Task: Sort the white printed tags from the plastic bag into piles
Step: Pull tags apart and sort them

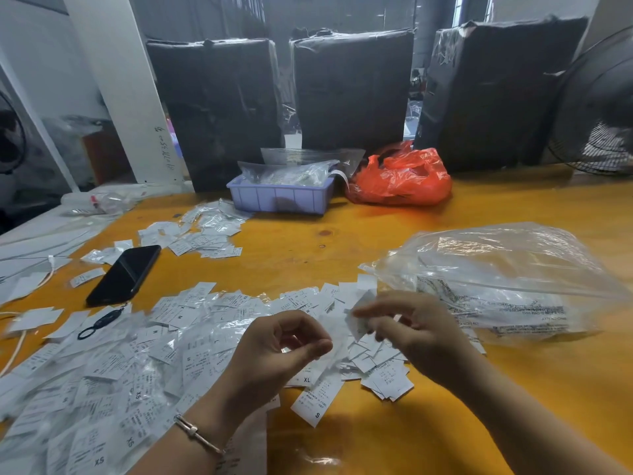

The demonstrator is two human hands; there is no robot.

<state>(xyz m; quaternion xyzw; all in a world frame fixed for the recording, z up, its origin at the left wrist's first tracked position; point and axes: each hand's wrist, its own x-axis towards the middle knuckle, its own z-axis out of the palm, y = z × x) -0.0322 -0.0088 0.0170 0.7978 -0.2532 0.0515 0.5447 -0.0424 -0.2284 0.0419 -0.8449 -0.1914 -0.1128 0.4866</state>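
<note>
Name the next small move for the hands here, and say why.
Probably the right hand reads the tag it pinches and drops it on a matching pile: the left hand is curled and holds nothing, and loose tags lie beneath by the plastic bag.

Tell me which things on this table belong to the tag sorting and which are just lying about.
Part of the job:
clear plastic bag
white printed tags
tag pinched by the right hand
left hand

Just lying about:
black phone
orange plastic bag
lilac tray
fan
three wrapped black bundles
</note>
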